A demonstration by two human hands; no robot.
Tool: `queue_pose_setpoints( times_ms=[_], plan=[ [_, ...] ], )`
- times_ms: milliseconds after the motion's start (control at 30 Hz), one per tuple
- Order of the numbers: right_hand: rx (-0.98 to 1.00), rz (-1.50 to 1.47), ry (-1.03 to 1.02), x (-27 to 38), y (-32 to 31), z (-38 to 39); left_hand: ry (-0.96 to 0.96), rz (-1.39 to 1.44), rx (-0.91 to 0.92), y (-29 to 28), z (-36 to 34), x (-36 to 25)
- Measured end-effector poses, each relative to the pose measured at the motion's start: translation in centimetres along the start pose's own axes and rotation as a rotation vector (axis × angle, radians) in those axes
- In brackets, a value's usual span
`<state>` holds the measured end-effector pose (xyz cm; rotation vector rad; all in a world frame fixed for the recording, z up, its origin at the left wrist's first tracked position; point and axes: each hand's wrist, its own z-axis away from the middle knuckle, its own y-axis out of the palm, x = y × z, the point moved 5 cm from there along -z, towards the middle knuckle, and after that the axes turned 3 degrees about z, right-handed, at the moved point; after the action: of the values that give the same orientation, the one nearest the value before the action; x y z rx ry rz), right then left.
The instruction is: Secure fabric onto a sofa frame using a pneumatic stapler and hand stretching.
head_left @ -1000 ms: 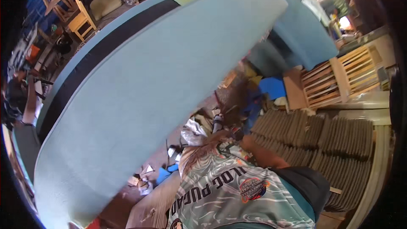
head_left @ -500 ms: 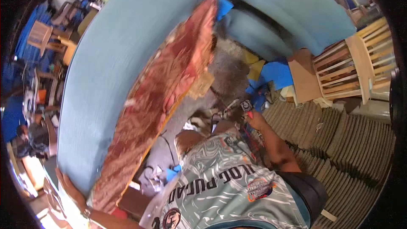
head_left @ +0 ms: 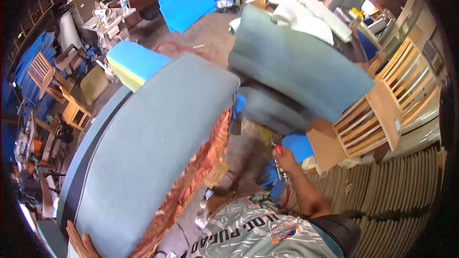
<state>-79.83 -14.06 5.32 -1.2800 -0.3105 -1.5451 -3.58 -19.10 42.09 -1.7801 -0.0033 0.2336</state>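
Observation:
My left hand (head_left: 81, 244) lies with fingers stretched against the lower left of a long, pale blue-grey upholstered piece (head_left: 158, 134). Torn red lining (head_left: 201, 172) shows along that piece's right edge, with a scrap of tan board (head_left: 215, 174) beside it. To the right, my right hand (head_left: 287, 162) is closed on a red-and-silver air tool (head_left: 278, 145), with a red hose running down from it. A second blue-grey upholstered piece (head_left: 299, 67) stands beyond, above the tool.
Wooden slatted chairs (head_left: 358, 129) and stacked brown sheets (head_left: 387, 191) are at right. Blue foam (head_left: 186, 7) and a sewing machine (head_left: 110, 26) are at the back. A blue-and-yellow pad (head_left: 134, 62) lies behind the near piece. A person (head_left: 31, 186) is at far left.
My left hand has appeared on the upholstered piece, and my right hand with the tool has come into view. The view has lifted, showing more of the room.

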Motion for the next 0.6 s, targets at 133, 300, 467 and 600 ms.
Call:
queue_pose_setpoints(
  times_ms=[133, 300, 467, 600],
  plan=[
    [0.054, 0.058, -0.07, 9.5, -0.4, -4.6, 0.078, -0.054, -0.043, -0.9, -0.6, -4.4],
    [0.206, -0.051, -0.289, 23.4, 0.8, -11.9, -0.066, -0.03, -0.02, 1.0, -0.4, -3.6],
    [0.51, -0.118, -0.495, 35.5, 6.7, -21.1, -0.272, -0.038, -0.088, 3.4, 0.5, -9.7],
    [0.676, 0.017, -0.744, 40.4, 13.8, -24.4, -0.191, 0.006, -0.158, 3.7, -2.2, -20.8]
  ],
)
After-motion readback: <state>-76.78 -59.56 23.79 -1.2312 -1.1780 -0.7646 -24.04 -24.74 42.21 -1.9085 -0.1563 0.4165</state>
